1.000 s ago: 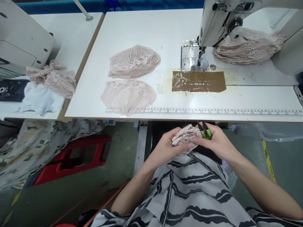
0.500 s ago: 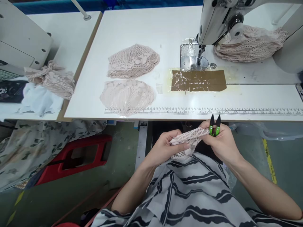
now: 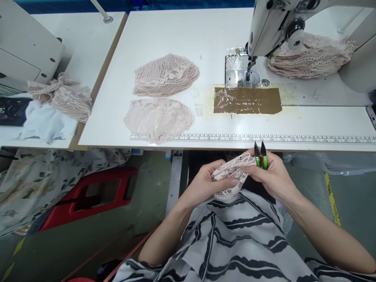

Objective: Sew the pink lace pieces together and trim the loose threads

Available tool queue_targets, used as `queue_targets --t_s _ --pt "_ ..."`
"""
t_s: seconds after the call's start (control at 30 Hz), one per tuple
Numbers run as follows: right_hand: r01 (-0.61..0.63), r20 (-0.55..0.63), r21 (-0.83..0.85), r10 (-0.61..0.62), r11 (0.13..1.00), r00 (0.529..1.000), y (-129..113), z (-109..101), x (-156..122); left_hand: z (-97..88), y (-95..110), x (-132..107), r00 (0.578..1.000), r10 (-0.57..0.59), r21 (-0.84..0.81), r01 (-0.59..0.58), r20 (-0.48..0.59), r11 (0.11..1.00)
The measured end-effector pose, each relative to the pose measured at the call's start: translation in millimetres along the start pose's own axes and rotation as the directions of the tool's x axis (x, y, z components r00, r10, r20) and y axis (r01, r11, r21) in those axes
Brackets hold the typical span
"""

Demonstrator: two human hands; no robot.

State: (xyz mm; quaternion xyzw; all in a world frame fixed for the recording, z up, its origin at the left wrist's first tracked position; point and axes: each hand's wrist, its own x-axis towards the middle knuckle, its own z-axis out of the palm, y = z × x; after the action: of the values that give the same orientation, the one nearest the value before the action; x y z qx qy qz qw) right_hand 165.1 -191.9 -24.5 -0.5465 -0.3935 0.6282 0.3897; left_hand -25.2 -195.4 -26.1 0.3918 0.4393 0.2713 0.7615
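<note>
Above my lap, just off the table's front edge, I hold a pale pink lace piece (image 3: 232, 172) between both hands. My left hand (image 3: 207, 182) pinches its left side, thumb lying across the top. The fingers of my right hand (image 3: 272, 172) grip its right end. Tucked in that same hand are green thread snips (image 3: 261, 161), their dark blades apart and pointing away from me. Two more lace pieces lie on the table to the left: a scalloped one (image 3: 167, 76) behind and a paler one (image 3: 158, 119) in front.
A sewing machine (image 3: 261, 35) stands on the white table (image 3: 176, 31), with a brown taped patch (image 3: 246, 100) before its needle. Stacked lace pieces (image 3: 314, 56) lie under its arm. A printed ruler (image 3: 293, 138) follows the front edge. Bundled lace (image 3: 72, 98) sits on the neighbouring table.
My right hand has shifted slightly left with the snips, which now point a little more to the left. The lace between my hands has bunched closer together and its openwork shows more.
</note>
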Motion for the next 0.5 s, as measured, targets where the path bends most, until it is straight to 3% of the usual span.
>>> queue_targets --t_s 0.33,0.5 --pt "0.003 0.037 0.023 -0.004 1.000 0.999 0.3 0.6 0.3 1.2 -2.5 1.5 0.999 0.038 0.019 -0.038 -0.004 0.999" --pt "0.137 0.026 -0.087 -0.135 0.987 0.990 4.8 -1.5 -1.4 5.7 -2.6 2.2 0.985 0.142 0.161 -0.125 -0.095 0.979"
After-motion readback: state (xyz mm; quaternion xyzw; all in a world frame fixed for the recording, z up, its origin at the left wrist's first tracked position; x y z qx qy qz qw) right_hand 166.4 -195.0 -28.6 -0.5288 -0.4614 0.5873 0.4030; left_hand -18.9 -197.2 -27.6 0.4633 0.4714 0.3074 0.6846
